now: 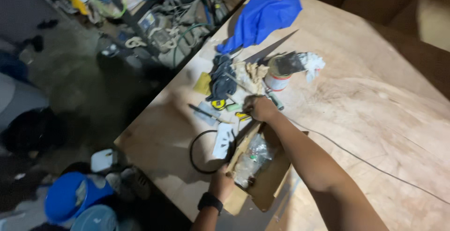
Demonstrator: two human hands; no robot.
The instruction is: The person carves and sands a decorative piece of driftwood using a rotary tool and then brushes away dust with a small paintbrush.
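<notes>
1. Work surface: a large plywood table (pixel 365 100), pale brown with visible grain, running diagonally across the view; its left edge drops to a dark floor.
2. Left hand (pixel 221 184): a dark watch on the wrist, fingers closed on the near end of an open cardboard box (pixel 262 179) that lies on the table near its left edge.
3. Box contents: a clear plastic bag (pixel 251 160) of small parts, crumpled, lying inside the box.
4. Right hand (pixel 260 108): reaches past the far end of the box, fingers curled down among small tools; whether it grips anything cannot be told.
5. Beside the right hand: a yellow tape measure (pixel 219 103), a dark glove (pixel 221 78), a tan rag (pixel 253 74), and a white can with a red band (pixel 277 78).
6. Left of the box: a white socket plate (pixel 223 140) resting on a loop of black cable (pixel 194 153).
7. Farther up the table: a blue cloth (pixel 262 20), a long dark saw blade (pixel 272 48), and a white crumpled rag (pixel 313 64).
8. A thin dark wire (pixel 375 165) trails across the bare right part of the table.
9. Room: dim concrete floor (pixel 70 76), a heap of cables and tools (pixel 173 25) by the table's far edge, a blue bucket (pixel 63 196) near the bottom left.
</notes>
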